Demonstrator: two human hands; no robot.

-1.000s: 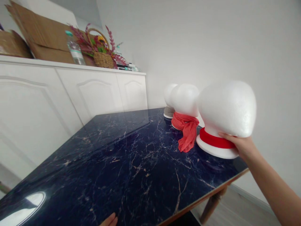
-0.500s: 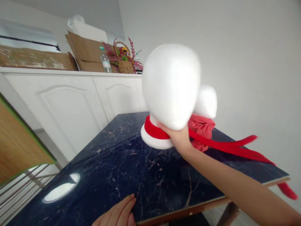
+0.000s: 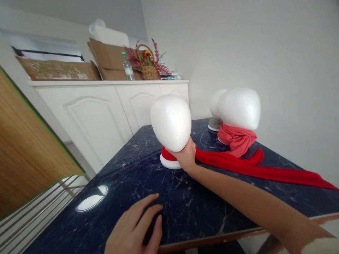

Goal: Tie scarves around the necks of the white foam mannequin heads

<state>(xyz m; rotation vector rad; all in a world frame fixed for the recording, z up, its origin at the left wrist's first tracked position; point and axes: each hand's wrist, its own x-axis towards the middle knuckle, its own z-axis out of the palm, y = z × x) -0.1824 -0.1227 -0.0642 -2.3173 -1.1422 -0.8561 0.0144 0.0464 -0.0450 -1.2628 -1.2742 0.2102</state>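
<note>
A white foam mannequin head stands on the dark blue marbled table, tilted slightly. My right hand is closed around its neck, over the red scarf wrapped there. The scarf's long ends trail across the table to the right, and the grip hides part of the wrap. My left hand is open near the front edge, fingers spread, holding nothing.
Behind to the right stands another foam head with a coral scarf, and a further head with a grey neck wrap. A wooden chair panel is at left. White cabinets hold boxes, a bottle and a flower basket.
The head in my right hand has moved away from me, toward the back of the table. The scarf ends now lie flatter. My left hand has risen and spread its fingers.
</note>
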